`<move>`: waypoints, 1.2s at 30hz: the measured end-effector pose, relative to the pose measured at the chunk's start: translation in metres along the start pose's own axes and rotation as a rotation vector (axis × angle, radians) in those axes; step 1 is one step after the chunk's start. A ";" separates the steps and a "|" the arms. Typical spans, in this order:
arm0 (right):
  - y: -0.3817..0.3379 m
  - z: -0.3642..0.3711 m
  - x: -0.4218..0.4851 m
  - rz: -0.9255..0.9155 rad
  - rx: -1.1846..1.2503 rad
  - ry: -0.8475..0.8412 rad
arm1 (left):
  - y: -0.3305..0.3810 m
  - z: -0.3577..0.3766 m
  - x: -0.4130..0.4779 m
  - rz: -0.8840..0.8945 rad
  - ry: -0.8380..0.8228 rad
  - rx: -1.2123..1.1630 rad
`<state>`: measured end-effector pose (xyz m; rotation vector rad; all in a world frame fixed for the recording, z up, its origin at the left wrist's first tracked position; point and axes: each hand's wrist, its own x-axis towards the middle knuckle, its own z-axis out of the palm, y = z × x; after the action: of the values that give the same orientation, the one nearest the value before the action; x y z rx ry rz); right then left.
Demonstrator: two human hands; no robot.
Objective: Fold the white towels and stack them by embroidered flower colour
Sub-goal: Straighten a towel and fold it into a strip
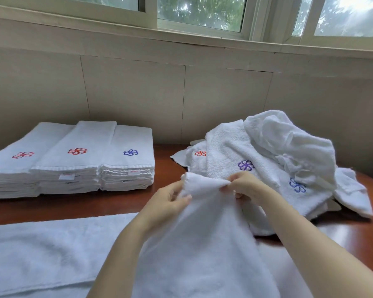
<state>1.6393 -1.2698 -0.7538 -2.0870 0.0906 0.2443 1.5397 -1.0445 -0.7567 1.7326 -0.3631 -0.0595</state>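
Both hands pinch the towel (202, 233) top edge: left hand (170, 201), right hand (246, 186), towel hanging long-axis toward the counter's (166, 164) near edge.

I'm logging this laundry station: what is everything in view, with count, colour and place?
left stack: one, white folded towels, red flower, table's far left
middle stack: one, white, red flower, beside it
right stack: one, white, blue flower, against the middle stack
unfolded pile: one heap, white; red, purple and blue flowers showing; table's right
held towel: one, white, centre, top edge lifted
flat towel: white, near left; perhaps part of the held towel, cannot tell
table: one, reddish-brown
windows: several panes, pale frames, top
left hand: pinches the held towel's edge
right hand: pinches the same edge
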 end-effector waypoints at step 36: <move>0.039 0.115 -0.020 -0.310 -0.920 0.005 | -0.084 -0.166 -0.138 -1.001 0.469 1.108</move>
<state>1.5981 -1.1908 -0.8389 -2.9656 -0.4161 0.0891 1.4660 -0.8365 -0.8278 2.7614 1.0393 -0.1917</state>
